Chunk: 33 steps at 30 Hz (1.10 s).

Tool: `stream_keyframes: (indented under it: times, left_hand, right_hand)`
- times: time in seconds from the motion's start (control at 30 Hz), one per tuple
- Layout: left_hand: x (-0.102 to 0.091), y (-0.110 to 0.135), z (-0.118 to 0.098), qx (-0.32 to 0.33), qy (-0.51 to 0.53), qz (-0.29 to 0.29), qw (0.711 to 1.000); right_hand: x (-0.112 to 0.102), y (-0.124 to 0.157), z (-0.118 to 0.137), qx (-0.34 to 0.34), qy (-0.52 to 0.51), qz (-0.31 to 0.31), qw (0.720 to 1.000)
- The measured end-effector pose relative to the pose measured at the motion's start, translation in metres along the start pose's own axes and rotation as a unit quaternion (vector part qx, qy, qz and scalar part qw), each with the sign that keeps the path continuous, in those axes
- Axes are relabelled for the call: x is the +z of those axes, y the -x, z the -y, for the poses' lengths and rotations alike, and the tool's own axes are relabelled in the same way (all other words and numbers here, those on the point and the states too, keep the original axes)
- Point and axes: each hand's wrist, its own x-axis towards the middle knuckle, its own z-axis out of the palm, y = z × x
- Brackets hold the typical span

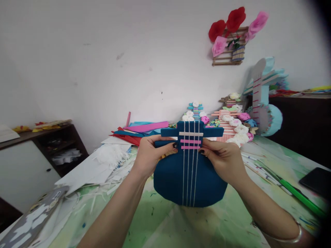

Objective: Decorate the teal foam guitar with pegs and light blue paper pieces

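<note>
A dark blue handmade paper lute stands upright in the middle of the view, its rounded body low and its short neck on top. White strings run down its front, crossed by one white strip and two pink strips on the neck. My left hand grips the neck from the left, thumb in front and fingers behind. From the right, my right hand pinches the neck's other edge below the blue peg bar. Fingertips behind the neck are hidden.
Behind stand paper instruments with paper flowers and a light blue one. Coloured paper strips and white shreds lie at left. Green-handled scissors and a black phone lie at right on the green-patterned table.
</note>
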Motion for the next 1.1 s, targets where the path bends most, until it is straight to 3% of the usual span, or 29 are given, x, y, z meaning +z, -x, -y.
stream_keyframes:
  times: [0.3,1.1]
  left_hand:
    - [-0.0007,0.0003,0.0012,-0.002,0.001,-0.003,1.0]
    - [0.0007,0.0009,-0.0006,-0.005,0.005,-0.003,1.0]
  right_hand:
    - [0.0012,0.0004,-0.0014,0.008,-0.009,-0.02,1.0]
    - [-0.0002,0.0011,-0.0017,-0.005,-0.003,-0.004,1.0]
